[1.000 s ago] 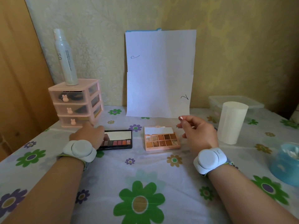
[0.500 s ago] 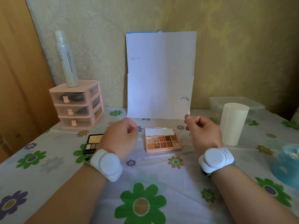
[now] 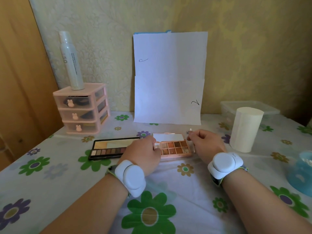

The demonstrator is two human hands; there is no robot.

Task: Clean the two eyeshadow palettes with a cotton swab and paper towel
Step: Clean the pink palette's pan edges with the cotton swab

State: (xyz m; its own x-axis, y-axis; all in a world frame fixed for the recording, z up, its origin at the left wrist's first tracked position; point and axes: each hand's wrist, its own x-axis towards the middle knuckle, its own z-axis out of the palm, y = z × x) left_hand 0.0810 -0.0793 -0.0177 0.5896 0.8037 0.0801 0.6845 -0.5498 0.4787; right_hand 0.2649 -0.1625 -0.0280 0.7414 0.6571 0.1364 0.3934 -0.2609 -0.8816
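Observation:
Two open eyeshadow palettes lie on the flowered tablecloth. The black palette (image 3: 108,148) with a mirror lid lies at centre left. The pink palette (image 3: 175,146), with brown and orange pans, lies to its right. My left hand (image 3: 143,154) rests on the pink palette's left edge and holds it, covering part of the black palette's right end. My right hand (image 3: 205,144) pinches a cotton swab (image 3: 190,130) by its stick, just right of the pink palette, with its white tip pointing up. A roll of paper towel (image 3: 244,129) stands upright to the right.
A pink three-drawer organiser (image 3: 82,108) with a white spray bottle (image 3: 70,61) on top stands at back left. A white sheet of paper (image 3: 168,78) leans on the wall. A clear lidded box (image 3: 236,105) sits behind the roll. A blue container (image 3: 302,171) is at the right edge.
My left hand has moved right from the black palette to the pink palette's left edge. My right hand has lowered with the swab to just beside the pink palette.

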